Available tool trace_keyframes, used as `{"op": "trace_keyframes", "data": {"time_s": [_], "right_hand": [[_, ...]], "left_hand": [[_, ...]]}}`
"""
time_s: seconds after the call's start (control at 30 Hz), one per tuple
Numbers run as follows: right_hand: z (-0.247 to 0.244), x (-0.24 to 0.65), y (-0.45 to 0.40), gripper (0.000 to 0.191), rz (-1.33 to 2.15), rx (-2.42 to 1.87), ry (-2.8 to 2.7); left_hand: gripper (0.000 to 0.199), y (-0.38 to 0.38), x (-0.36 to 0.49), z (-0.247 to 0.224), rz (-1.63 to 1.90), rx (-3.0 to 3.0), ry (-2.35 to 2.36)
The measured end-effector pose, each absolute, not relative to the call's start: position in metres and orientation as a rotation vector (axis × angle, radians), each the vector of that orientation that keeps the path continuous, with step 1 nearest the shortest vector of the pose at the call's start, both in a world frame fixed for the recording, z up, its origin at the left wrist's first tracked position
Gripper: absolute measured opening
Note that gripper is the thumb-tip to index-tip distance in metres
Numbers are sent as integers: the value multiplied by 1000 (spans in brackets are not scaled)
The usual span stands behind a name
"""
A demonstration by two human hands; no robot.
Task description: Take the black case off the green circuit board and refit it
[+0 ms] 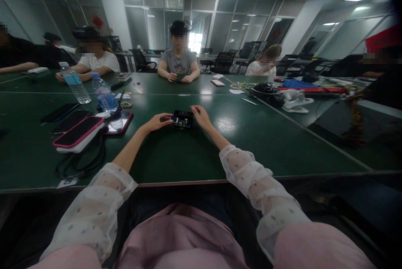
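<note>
A small black electronic device with an exposed circuit board (pixel 183 123) rests on the green table straight ahead of me. My left hand (pixel 158 122) is at its left side, thumb and fingertips closed on that edge near a small bluish-grey part. On the other side, my right hand (pixel 202 118) is bent at the device's upper right corner. Its fingertips are drawn together there, and whatever they may hold is too small to make out.
Phones, including a pink-edged one (pixel 78 131), cables (pixel 94 156) and two water bottles (pixel 105 95) are to the left. A pen (pixel 249 101), a white gadget (pixel 295 101) and bundled wires (pixel 354 114) lie right. Across the table (pixel 251 152) sits a person (pixel 179 62); others sit nearby.
</note>
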State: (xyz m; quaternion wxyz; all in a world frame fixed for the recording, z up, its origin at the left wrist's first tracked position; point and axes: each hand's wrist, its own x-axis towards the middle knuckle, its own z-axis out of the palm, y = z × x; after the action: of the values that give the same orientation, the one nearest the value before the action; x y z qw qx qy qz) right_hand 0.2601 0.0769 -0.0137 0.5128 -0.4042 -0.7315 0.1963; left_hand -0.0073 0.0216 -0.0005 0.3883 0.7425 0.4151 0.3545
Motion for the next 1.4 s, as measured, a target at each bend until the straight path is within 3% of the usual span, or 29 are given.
{"op": "trace_keyframes", "data": {"time_s": [0.17, 0.4, 0.67, 1.2, 1.4], "right_hand": [[-9, 264, 73, 29, 433, -946, -1836], [-16, 267, 75, 28, 485, -973, -1858], [-19, 270, 81, 47, 618, -983, -1637], [-20, 271, 78, 24, 539, -872, -1972], [-16, 271, 72, 33, 564, -907, -2005]], "left_hand": [[70, 24, -6, -6, 898, 1891, 981], [61, 32, -4, -17, 927, 1887, 972], [59, 31, -4, -19, 945, 1900, 1015], [59, 34, -6, -21, 967, 1894, 1010], [60, 37, -5, -23, 972, 1868, 980]]}}
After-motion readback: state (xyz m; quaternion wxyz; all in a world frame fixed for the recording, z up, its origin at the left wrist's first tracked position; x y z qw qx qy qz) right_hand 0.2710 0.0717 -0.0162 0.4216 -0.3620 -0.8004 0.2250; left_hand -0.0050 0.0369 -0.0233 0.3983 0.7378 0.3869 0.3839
